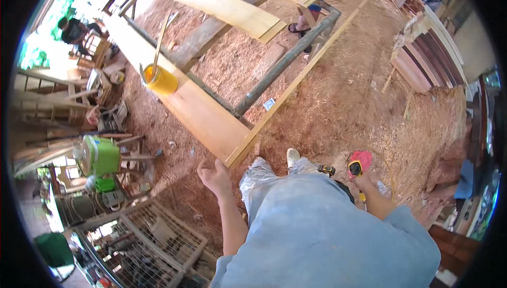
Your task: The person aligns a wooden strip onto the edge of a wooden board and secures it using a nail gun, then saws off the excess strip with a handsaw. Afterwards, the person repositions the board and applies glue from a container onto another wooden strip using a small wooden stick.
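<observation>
My left hand (215, 179) is at the near corner of a wide wooden board (211, 121), fingers apart, its edge against or just beside the end of a long narrow wood strip (301, 90). The strip lies across the board's end and runs away to the upper right. Low on my right side, my right hand (362, 181) is closed round a yellow-and-black tool (355, 168) with a pink-red part; its exact kind is unclear. A small dark-and-yellow object (326, 170) shows at my waist. On the board stands a yellow container (161, 81) with a stick in it.
Round poles form a frame (285, 71) under more planks (211, 5). A person (75, 33) sits at the far left; another person's legs (303, 24) show behind the frame. A green box (101, 155) and a wire grid (148, 235) are left. Stacked boards (428, 61) stand right.
</observation>
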### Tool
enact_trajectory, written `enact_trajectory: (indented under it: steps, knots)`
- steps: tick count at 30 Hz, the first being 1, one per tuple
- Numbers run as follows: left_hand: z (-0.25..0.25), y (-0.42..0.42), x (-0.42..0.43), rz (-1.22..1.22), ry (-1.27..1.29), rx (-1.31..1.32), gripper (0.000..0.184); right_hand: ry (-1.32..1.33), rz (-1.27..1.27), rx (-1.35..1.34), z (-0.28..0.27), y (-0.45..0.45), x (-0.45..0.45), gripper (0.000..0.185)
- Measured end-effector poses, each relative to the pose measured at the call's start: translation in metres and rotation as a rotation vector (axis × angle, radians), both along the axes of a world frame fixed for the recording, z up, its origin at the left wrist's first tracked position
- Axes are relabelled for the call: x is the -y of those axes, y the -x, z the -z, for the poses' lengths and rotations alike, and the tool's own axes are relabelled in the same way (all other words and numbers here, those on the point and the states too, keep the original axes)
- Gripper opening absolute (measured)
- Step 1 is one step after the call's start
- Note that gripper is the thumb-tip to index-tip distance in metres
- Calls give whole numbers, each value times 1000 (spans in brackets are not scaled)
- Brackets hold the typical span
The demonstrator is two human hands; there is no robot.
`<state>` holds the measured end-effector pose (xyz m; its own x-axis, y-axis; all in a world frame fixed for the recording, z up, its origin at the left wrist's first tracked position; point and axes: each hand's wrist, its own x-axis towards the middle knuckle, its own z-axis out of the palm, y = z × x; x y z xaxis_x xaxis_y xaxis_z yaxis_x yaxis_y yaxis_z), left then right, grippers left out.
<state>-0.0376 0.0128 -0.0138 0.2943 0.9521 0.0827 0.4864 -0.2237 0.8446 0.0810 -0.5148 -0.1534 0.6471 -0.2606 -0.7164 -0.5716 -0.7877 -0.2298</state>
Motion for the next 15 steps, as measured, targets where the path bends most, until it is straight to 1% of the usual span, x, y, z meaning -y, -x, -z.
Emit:
enact_trajectory:
  steps: [2, 3, 4, 6, 7, 8, 10, 11, 12, 13, 14, 15]
  knots:
    - [1, -9, -14, -3, 129, 218, 12, -18, 70, -24, 6, 13, -3, 51]
    - [-1, -13, -22, 32, 149, 198, 9, -24, 107, -59, 5, 20, -6, 50]
    - [-1, -16, -30, 58, 150, 210, 9, -27, 112, -37, 3, 29, -10, 50]
    - [2, -27, -48, 154, 167, 274, 18, -34, 100, 74, -3, 46, -28, 50]
    - [-4, -34, -58, 174, 140, 183, 29, -41, 93, 136, -9, 53, -40, 49]
    - [-6, -43, -61, 193, 141, 200, 29, -47, 88, 196, -16, 58, -52, 49]
    - [-13, -60, -70, 308, 112, 235, 32, -70, 84, 308, -34, 66, -76, 49]
    - [-3, -67, -79, 332, 106, 249, 32, -75, 88, 358, -43, 68, -86, 49]
    - [17, -69, -91, 398, 31, 185, 31, -80, 94, 408, -51, 71, -94, 49]
    - [23, -75, -97, 462, -47, 127, 33, -80, 103, 445, -57, 72, -100, 49]
    - [29, -76, -99, 485, -51, 144, 33, -71, 115, 474, -64, 75, -104, 48]
    - [29, -77, -96, 503, 67, 188, 34, -67, 136, 492, -67, 79, -106, 48]
